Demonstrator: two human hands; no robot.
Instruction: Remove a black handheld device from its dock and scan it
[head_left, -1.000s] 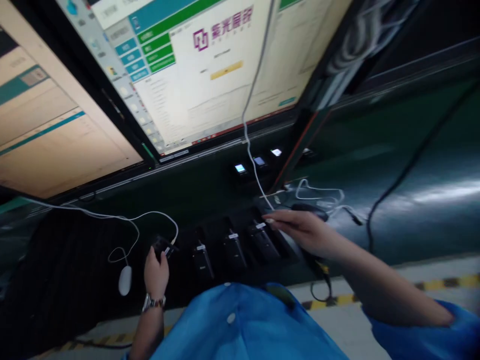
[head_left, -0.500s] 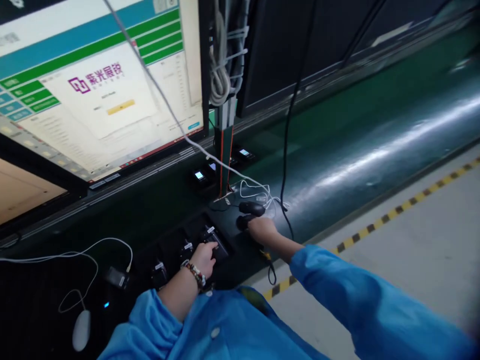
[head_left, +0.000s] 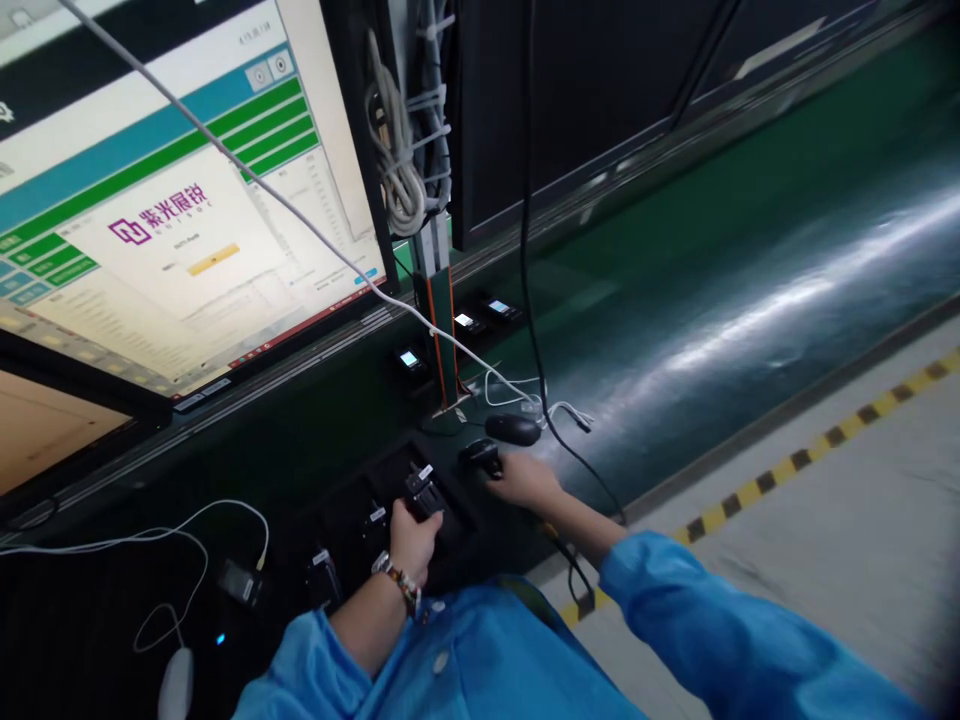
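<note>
My left hand [head_left: 414, 540] is closed round the lower end of a black handheld device [head_left: 425, 490] with a white label, at the right end of a dark tray [head_left: 459, 497]. Two similar labelled devices lie to its left, one in the middle [head_left: 375, 522] and one farther left [head_left: 322, 577]. My right hand [head_left: 529, 481] grips the handle of a black barcode scanner [head_left: 480, 456]. The scanner's head points left, toward the device, without touching it. Just behind the scanner lies a black computer mouse [head_left: 513, 429].
A lit monitor [head_left: 187, 220] stands at the back left. White cables [head_left: 517, 388] and a hanging black cable [head_left: 529, 250] cross the green bench [head_left: 675, 290]. Several small lit-screen devices [head_left: 409, 360] stand near the post [head_left: 442, 340]. A white mouse [head_left: 176, 685] lies front left.
My left hand's fingers, stretched over the device before, are now wrapped round its lower end. My right hand has turned the scanner head toward the device. The camera view has shifted slightly.
</note>
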